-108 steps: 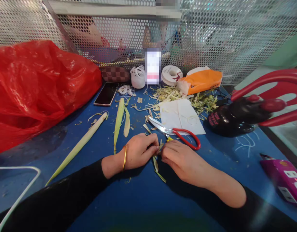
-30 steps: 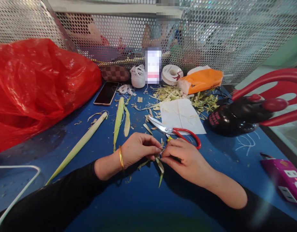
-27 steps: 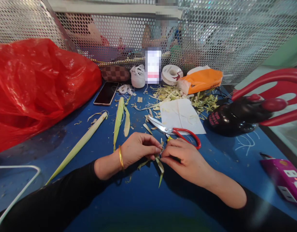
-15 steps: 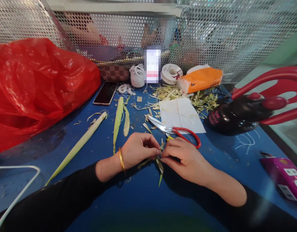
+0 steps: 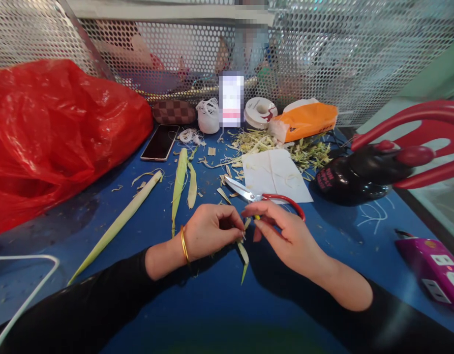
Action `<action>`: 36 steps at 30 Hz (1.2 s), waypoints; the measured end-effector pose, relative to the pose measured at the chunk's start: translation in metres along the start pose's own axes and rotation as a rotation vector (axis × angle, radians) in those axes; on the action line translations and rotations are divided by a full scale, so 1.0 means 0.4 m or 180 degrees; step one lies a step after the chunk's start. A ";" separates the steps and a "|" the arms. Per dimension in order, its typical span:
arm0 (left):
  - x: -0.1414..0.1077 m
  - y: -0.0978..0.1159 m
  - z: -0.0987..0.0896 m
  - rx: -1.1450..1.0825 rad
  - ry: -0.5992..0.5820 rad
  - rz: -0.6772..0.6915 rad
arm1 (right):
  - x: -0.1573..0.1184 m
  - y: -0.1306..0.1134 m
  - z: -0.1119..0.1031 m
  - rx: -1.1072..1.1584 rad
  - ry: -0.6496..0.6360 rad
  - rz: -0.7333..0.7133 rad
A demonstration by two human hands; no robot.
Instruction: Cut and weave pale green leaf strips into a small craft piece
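My left hand (image 5: 214,227), with a gold bangle on its wrist, pinches a small leaf strip (image 5: 243,252) between thumb and fingertips. One green pointed end of the strip hangs below the fingers, and a bit of pale thread seems to show at the pinch. Just right of it, my right hand (image 5: 286,231) has its thumb and fingers apart and holds nothing I can see. Beyond this hand lie red-handled scissors (image 5: 254,195), blades parted, partly on a white paper (image 5: 276,172). The hand hides part of their handles.
Long pale-green leaves (image 5: 119,223) lie on the blue table, with a phone (image 5: 161,142) behind. A red plastic bag (image 5: 64,142) fills the left. Plant scraps (image 5: 254,142), a ribbon spool (image 5: 260,113) and an orange packet (image 5: 304,122) stand behind; a black bottle (image 5: 354,179) and purple power strip (image 5: 431,268) are right.
My right hand's fingers have come off the leaf strip and spread, moving slightly right and up. My left hand keeps its pinch. The whole view has shifted slightly.
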State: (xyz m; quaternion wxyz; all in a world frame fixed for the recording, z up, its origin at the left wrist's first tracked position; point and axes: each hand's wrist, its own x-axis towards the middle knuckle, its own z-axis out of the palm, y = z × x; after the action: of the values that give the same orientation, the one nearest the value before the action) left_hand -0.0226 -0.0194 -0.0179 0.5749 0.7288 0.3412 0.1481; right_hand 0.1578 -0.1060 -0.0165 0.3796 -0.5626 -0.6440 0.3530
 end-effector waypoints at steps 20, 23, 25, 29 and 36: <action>-0.014 -0.008 -0.010 0.3751 0.0738 0.2992 | -0.001 0.015 0.026 -0.0532 -0.0364 -0.0144; -0.015 -0.005 -0.010 0.3757 0.0714 0.3009 | -0.001 0.018 0.028 -0.0440 -0.0315 -0.0125; -0.015 -0.008 -0.008 0.3665 0.0688 0.2992 | -0.001 0.019 0.029 -0.0356 -0.0255 -0.0096; -0.012 -0.019 -0.003 0.3419 0.0761 0.2990 | -0.001 0.019 0.027 -0.0195 -0.0011 -0.0114; -0.012 -0.029 0.001 0.3205 0.0737 0.2904 | 0.008 0.014 0.024 -0.0655 0.0184 -0.0230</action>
State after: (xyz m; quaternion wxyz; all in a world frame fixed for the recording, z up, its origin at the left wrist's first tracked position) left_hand -0.0297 -0.0216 -0.0281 0.0064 0.9573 0.0868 0.2756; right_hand 0.1514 -0.1023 -0.0256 0.3507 -0.5850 -0.6855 0.2548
